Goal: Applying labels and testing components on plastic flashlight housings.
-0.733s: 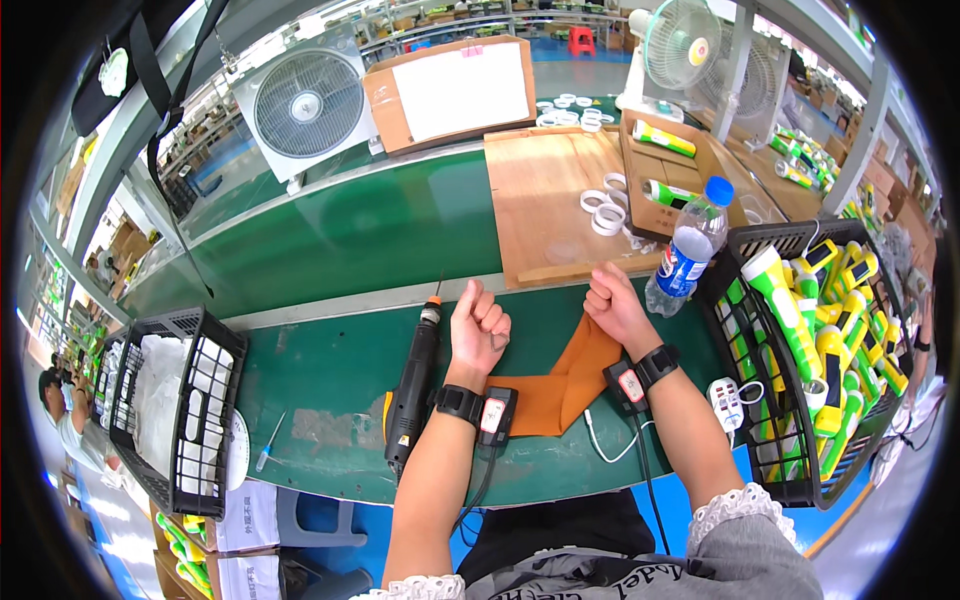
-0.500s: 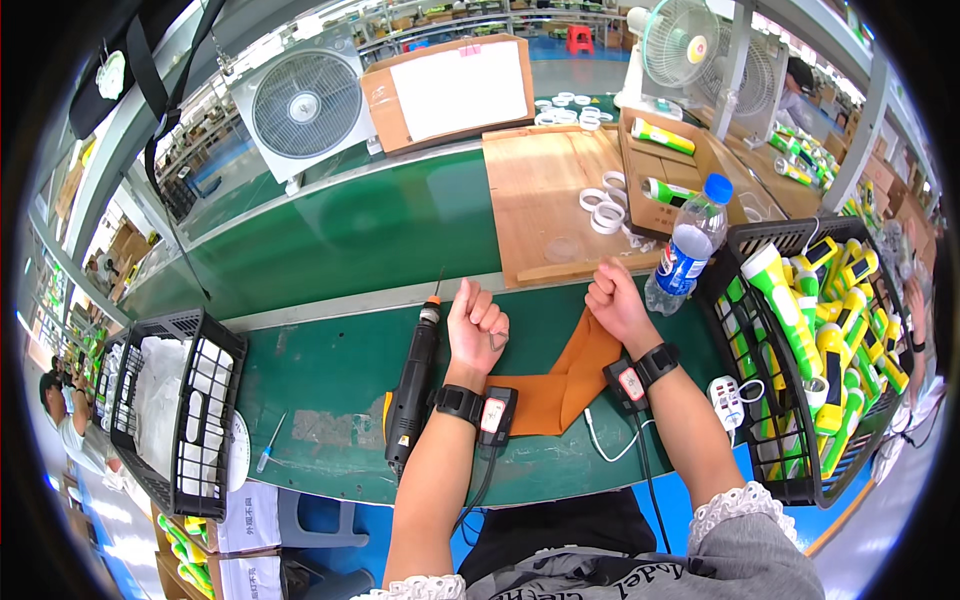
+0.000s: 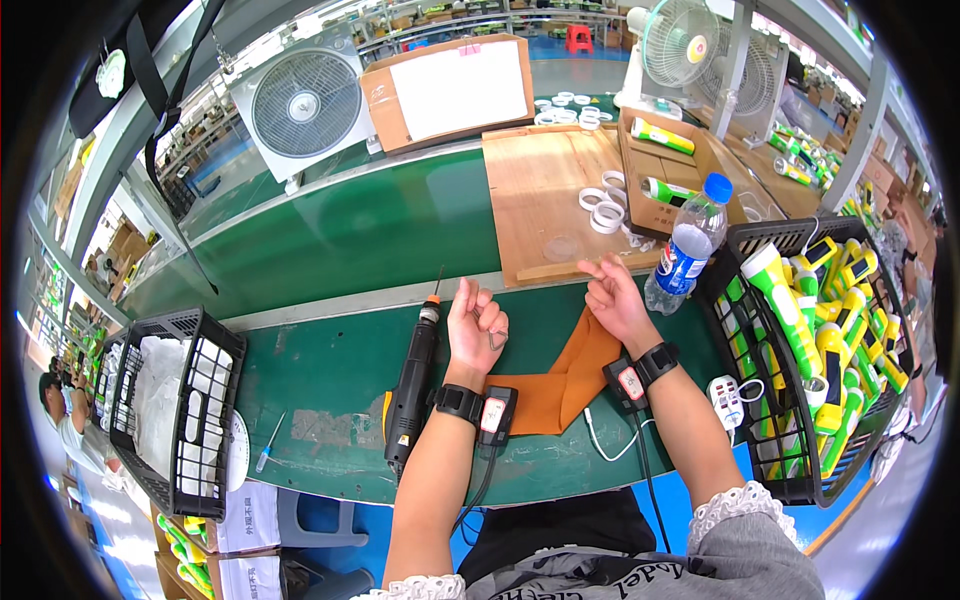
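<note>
My left hand (image 3: 475, 328) is closed, thumb up, above the green table beside the power screwdriver (image 3: 412, 385). A small bent metal piece (image 3: 497, 340) shows at its curled fingers. My right hand (image 3: 615, 303) is held up left of the plastic bottle (image 3: 685, 250). Its index finger is partly stretched out and the other fingers are loosely curled, with nothing visible in them. An orange cloth strip (image 3: 545, 400) lies folded on the table between my forearms. Each wrist wears a black strap, with a small cabled box by it.
A black crate of yellow-green flashlights (image 3: 835, 340) stands at right. Another black crate (image 3: 205, 410) holds white wrapping at left. A small blue-tipped screwdriver (image 3: 268, 450) lies near it. White rings (image 3: 607, 215) rest on a wooden board (image 3: 540, 190). A white multi-port charger (image 3: 727, 400) sits at right.
My right hand has loosened from a fist, its index finger now pointing out leftward. The metal piece at my left hand shows slightly more. The strip and tools have not moved.
</note>
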{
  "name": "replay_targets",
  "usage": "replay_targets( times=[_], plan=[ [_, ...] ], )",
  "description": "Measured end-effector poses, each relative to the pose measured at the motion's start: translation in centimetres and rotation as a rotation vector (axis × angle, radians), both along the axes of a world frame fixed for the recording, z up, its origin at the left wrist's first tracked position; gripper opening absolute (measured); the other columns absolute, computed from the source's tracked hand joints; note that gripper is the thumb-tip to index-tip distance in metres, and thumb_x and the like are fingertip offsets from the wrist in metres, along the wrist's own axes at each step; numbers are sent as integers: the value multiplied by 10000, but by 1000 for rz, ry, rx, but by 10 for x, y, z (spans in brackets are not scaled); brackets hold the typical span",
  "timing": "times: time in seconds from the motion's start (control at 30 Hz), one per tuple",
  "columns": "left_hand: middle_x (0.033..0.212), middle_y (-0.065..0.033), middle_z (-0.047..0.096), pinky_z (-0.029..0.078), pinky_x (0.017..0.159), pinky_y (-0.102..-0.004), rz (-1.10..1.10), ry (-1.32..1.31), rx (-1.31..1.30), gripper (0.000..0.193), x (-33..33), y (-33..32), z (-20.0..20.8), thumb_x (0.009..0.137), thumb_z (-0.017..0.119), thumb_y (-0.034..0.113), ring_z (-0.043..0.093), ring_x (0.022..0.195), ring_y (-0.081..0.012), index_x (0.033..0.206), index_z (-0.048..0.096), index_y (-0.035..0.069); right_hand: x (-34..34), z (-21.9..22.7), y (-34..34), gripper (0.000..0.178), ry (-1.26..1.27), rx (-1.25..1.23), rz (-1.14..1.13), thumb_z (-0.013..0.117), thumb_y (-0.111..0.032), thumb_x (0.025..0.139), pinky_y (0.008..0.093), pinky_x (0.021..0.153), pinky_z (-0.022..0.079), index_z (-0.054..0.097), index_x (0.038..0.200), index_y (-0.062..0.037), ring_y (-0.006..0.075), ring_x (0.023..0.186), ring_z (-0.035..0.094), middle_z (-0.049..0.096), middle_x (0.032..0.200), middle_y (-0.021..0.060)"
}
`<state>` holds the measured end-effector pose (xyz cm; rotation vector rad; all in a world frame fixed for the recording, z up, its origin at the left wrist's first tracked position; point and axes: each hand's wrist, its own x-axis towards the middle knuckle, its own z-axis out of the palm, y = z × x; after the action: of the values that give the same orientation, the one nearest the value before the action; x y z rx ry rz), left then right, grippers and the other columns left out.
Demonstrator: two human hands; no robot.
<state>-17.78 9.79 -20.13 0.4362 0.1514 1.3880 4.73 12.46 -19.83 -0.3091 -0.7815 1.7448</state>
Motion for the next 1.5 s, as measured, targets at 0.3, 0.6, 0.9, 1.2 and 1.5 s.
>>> replay_targets(
  times=[0.3,0.6,0.9,1.2,1.5],
  plan=[
    [1375,-55,289,305,623,-254,118,201,-65,484,7,-1,6,938,300,316,340,762,-119,1386,136,235,-13,12,-6,588,12,80,213,426,-392,857,424,1000,254,174,1370,-254,296,1261,278,139,1445,63],
    [1424,-135,160,163,1046,-353,329,1312,577,693,33,-11,9,897,171,539,207,1291,-264,1378,82,48,-23,11,-14,597,-432,230,613,540,-215,855,293,872,408,233,1348,-76,184,1057,495,366,1314,99],
    [1113,-83,563,390,881,-254,36,981,412,358,39,-4,-3,914,442,244,511,1010,-142,1163,516,-4,-15,-3,-5,184,-475,128,526,521,-138,863,204,597,376,527,1006,-23,82,637,456,503,716,3],
    [733,-2,526,406,568,-198,212,1089,280,112,35,-7,-5,821,589,83,487,629,-52,869,514,14,-18,6,-11,140,-369,40,355,526,-114,841,220,575,351,509,959,-41,78,591,421,436,643,-20],
    [736,-14,526,426,612,-212,127,974,253,131,38,-6,-4,869,514,138,503,679,-73,850,500,9,-17,2,-6,91,-387,131,378,522,-111,831,217,544,295,504,903,-58,56,539,354,364,580,-52]
  ],
)
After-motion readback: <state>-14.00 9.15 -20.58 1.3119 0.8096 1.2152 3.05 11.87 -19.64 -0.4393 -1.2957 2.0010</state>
